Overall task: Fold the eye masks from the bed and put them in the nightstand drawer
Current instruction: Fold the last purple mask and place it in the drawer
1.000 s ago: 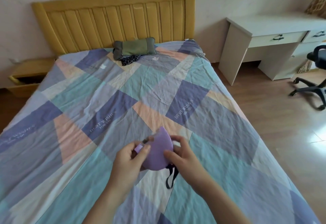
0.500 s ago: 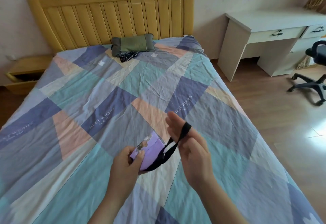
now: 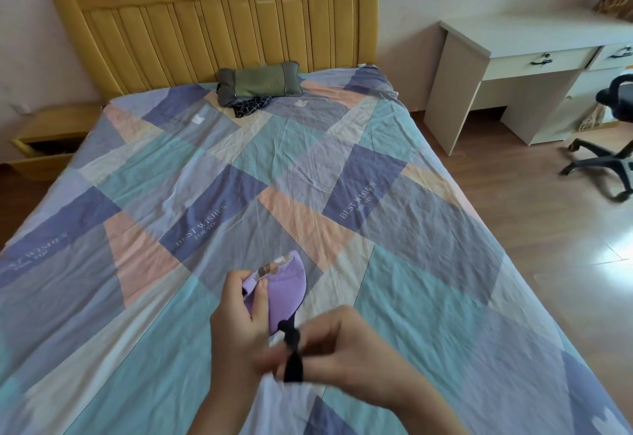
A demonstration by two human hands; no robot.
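Note:
A purple eye mask, folded in half, is held above the patchwork bed cover near its foot. My left hand pinches the mask along its left edge, thumb on top. My right hand grips the mask's black elastic strap, which runs down from the mask's lower end. A dark checked cloth item lies by the pillow at the head of the bed; I cannot tell what it is. The wooden nightstand stands left of the bed with its drawer pulled open.
A green pillow rests against the yellow headboard. A white desk stands to the right, with a black office chair on the wood floor beside it.
My right hand has dropped from above the mask to below it, pulling the black strap down toward me. The left hand keeps its hold on the folded mask.

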